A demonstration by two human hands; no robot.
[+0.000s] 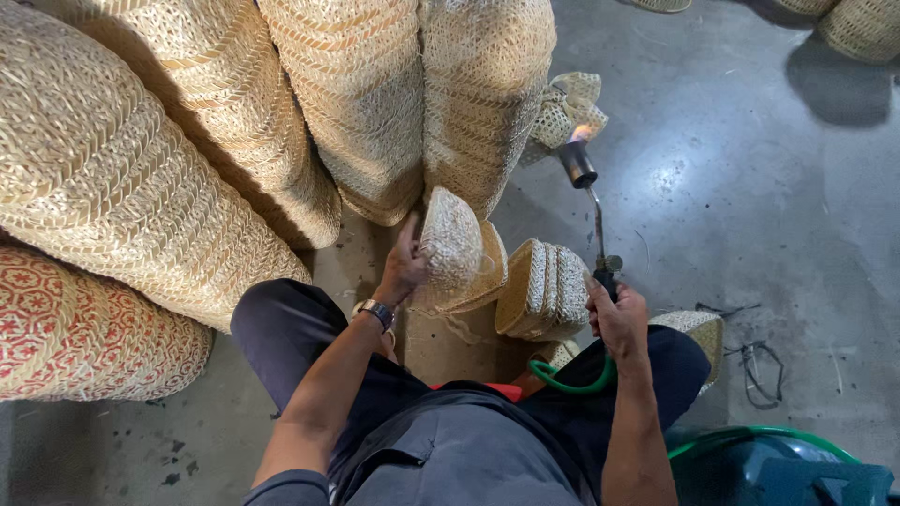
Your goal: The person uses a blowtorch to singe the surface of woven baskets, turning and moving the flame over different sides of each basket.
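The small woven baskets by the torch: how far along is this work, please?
Done cannot be told. In hand: the left hand holds one small basket, and the right hand holds a lit torch. A row of similar baskets lies between the hands, perhaps waiting.

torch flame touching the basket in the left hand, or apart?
Apart. The head view shows the flame at the torch tip, well up and right of the small woven basket gripped by the left hand; bare floor lies between.
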